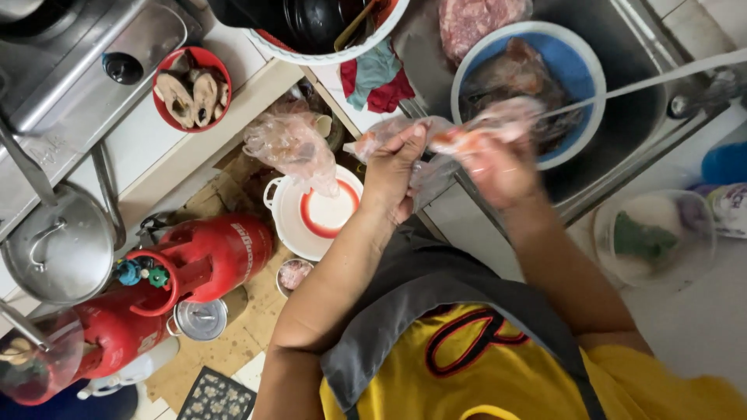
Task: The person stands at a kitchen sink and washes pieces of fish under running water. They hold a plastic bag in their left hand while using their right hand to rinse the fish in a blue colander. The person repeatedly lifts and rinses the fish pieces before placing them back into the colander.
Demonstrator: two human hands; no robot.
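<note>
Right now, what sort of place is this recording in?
Most likely a small home or back kitchen: a steel sink holding a blue basin of meat, a red gas cylinder on the floor, and a lidded steel pot.

A white countertop [148, 148] carried a round red bowl of shells [191, 88] beside a steel stove [70, 70]. A steel sink [622, 117] held a round blue basin [576, 70]. On the floor [241, 334] stood a red gas cylinder [210, 257], a white lidded bucket [315, 214] and a small steel pot [200, 319].
</note>
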